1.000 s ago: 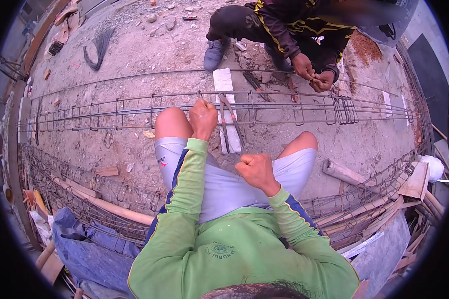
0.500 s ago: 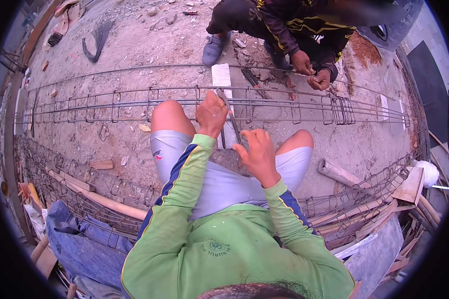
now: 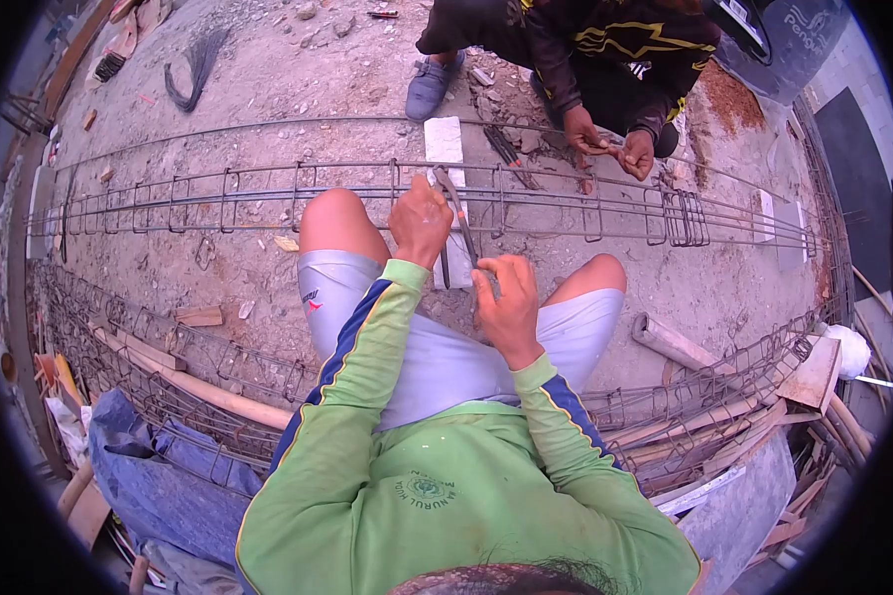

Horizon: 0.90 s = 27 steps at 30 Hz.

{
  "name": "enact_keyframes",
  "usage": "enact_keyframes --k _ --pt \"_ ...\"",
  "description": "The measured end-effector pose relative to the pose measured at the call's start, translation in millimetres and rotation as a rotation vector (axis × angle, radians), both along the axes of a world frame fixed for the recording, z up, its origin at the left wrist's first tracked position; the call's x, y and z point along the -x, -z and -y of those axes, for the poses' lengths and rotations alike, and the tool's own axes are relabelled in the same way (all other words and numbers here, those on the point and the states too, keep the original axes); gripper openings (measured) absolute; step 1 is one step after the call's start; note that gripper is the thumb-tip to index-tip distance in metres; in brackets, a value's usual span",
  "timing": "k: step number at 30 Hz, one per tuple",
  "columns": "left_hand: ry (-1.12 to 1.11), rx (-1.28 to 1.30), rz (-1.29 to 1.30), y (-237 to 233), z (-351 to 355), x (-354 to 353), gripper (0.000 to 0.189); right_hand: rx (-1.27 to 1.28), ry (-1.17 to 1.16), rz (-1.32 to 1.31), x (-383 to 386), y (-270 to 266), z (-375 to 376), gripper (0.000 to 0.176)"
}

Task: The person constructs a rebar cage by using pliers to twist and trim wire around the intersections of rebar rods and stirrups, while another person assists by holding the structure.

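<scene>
My left hand (image 3: 420, 220) is closed at the long rebar cage (image 3: 268, 196), its fingers pressed together beside a stirrup; what they pinch is too small to make out. Just right of it, dark long-handled pincers (image 3: 458, 210) have their head at the cage bars and their handles pointing toward me. My right hand (image 3: 507, 305) is by the lower end of one handle, its fingers curled and touching or nearly touching it. A white block (image 3: 444, 142) lies under the cage, behind the pincers.
Across the cage a co-worker crouches, both hands (image 3: 610, 149) together near a bar. Another pair of pincers (image 3: 503, 149) lies by the co-worker's shoe (image 3: 432, 87). A wire bundle (image 3: 196, 71) is at the upper left. More rebar cages, wood and a blue tarp (image 3: 159, 476) lie around me.
My right hand has moved slightly left toward the pincers' handle, and its fingers have curled in. The pincers' handles are a little closer together. The co-worker's hands have shifted slightly.
</scene>
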<state>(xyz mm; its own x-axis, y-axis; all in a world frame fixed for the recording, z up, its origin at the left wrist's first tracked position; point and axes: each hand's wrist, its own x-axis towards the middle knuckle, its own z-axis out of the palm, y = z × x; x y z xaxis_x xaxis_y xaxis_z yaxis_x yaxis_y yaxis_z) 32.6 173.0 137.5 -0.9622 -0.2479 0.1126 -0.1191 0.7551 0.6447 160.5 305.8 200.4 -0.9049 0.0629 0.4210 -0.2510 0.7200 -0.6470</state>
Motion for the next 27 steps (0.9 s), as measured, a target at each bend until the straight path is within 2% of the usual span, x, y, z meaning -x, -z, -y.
enact_keyframes --k 3,8,14,18,20,21,23,27 --pt "-0.009 -0.027 -0.010 0.6 2.1 0.0 0.016 -0.019 -0.063 0.103 -2.3 11.5 -7.4 0.015" --pt "-0.014 -0.114 0.007 4.5 5.1 0.7 0.016 0.327 -0.163 0.171 -10.3 7.6 -6.6 0.008" --pt "-0.091 -0.098 0.019 5.6 14.9 12.4 0.015 0.455 -0.060 0.278 -18.8 16.0 -17.1 0.013" --pt "-0.107 -0.042 -0.037 8.4 23.9 23.3 0.015 0.399 0.021 0.242 -14.4 -6.7 -20.5 0.013" --pt "-0.082 -0.023 -0.026 4.4 19.8 20.3 0.014 0.283 0.014 0.185 -7.0 -19.8 -13.4 0.011" --pt "-0.067 -0.015 0.015 1.9 13.3 16.4 0.014 0.285 0.018 0.187 -2.9 -20.1 -9.3 0.011" --pt "-0.048 -0.006 0.052 0.3 5.6 11.6 0.014 0.005 -0.001 0.061 4.5 -20.9 -3.2 0.012" --pt "-0.021 -0.003 0.052 1.8 0.3 9.0 0.016 -0.059 -0.023 0.101 8.6 10.1 -7.3 0.012"
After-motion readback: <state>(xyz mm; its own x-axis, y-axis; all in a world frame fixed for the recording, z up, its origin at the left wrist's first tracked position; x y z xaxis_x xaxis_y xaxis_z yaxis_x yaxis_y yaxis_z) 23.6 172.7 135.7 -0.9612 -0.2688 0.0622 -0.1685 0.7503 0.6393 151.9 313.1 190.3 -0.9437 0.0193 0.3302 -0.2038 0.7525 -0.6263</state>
